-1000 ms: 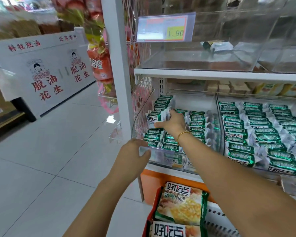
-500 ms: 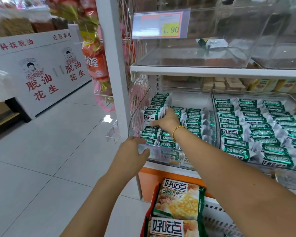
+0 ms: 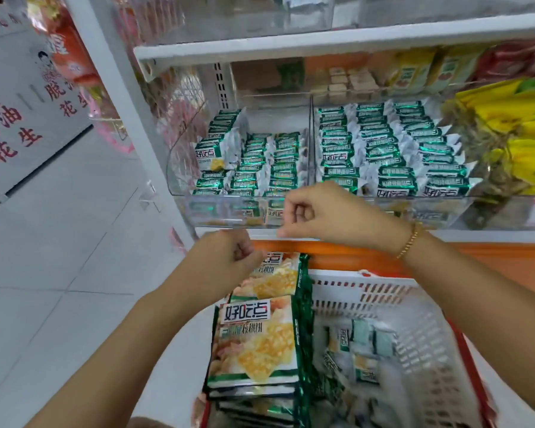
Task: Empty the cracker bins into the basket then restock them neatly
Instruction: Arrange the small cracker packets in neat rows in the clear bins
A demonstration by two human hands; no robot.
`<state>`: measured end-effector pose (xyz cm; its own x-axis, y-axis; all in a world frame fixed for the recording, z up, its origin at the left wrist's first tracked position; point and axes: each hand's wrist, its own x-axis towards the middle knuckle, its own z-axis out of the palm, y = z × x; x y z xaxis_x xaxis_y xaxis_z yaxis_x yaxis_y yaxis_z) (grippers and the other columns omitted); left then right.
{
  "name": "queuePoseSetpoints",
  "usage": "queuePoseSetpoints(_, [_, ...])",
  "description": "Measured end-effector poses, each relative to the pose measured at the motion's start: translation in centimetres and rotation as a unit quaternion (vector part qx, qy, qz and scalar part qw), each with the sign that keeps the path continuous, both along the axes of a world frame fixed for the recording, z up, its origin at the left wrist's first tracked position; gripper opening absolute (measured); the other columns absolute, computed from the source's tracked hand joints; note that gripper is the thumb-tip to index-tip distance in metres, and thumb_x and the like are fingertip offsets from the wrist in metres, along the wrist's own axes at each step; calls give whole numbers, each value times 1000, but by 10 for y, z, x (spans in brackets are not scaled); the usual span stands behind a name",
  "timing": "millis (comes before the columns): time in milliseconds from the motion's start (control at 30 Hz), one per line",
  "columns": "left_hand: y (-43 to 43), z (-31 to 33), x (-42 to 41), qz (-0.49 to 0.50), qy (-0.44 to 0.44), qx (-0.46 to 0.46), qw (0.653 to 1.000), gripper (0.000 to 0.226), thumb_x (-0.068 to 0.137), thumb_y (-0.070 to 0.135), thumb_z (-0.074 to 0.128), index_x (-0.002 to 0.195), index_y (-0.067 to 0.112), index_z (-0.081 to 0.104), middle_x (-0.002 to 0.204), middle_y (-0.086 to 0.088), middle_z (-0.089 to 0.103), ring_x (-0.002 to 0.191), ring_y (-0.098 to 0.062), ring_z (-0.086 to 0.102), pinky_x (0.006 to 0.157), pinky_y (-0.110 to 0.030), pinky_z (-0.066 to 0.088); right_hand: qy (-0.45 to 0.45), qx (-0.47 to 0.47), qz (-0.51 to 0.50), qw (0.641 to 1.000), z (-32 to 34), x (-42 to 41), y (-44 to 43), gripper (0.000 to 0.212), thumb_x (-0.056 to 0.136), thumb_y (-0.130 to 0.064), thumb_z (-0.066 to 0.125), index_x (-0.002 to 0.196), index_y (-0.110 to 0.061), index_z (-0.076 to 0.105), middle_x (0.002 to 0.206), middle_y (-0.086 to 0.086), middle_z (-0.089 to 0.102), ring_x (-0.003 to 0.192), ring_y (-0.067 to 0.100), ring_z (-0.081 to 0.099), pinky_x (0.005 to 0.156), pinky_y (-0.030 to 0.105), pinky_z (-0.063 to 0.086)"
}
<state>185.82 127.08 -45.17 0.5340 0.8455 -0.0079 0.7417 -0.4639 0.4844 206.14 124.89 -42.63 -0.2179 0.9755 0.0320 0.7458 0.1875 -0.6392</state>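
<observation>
Cracker packets — glossy green-and-silver foil pillows — stand in rows in the clear plastic bin, long axes crosswise, just beyond both hands. The right hand is nearer and the left hand lower — both curled, apparently gripping nothing, above the white slotted basket.

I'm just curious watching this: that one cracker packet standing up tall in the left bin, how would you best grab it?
Pinch the upright packet by its top edge, coming from above. It rises higher than the neighbours crowding its right side, and the bin's clear front wall blocks a low approach.
</observation>
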Motion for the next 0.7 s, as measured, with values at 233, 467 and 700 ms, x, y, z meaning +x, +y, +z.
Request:
queuePoseSetpoints(233, [-42,-48,11,-106,86,-84,987,13,91,34,59,98,23,61,105,4,63,99,-8,59,81,-20,44,-18,-206,-51,977,-133,70,-43,21,89,-26,67,89,-5,69,82,5,67,64,6,54,51,8,38])
queuePoseSetpoints(467, [-38,-65,16,-99,129,-120,979,22,76,49,52,96,40,57,110,4,62,116,-16,53,94,-33,45,-63,-389,-123,911,-309,69,-67,42,92,-19,57,55,-17,37,54,0,33,55,18,43,56,27,29])
queuePoseSetpoints(700, [-26,-73,22,-87,117,-109,983,7,85,37,64,87,41,60,103,18,62,95,3,58,88,-22,47,-57,-429,-178,884,-394,36,-86,28,91,-32,60,74,-10,55,66,5,47,61,20,46,66,30,46])
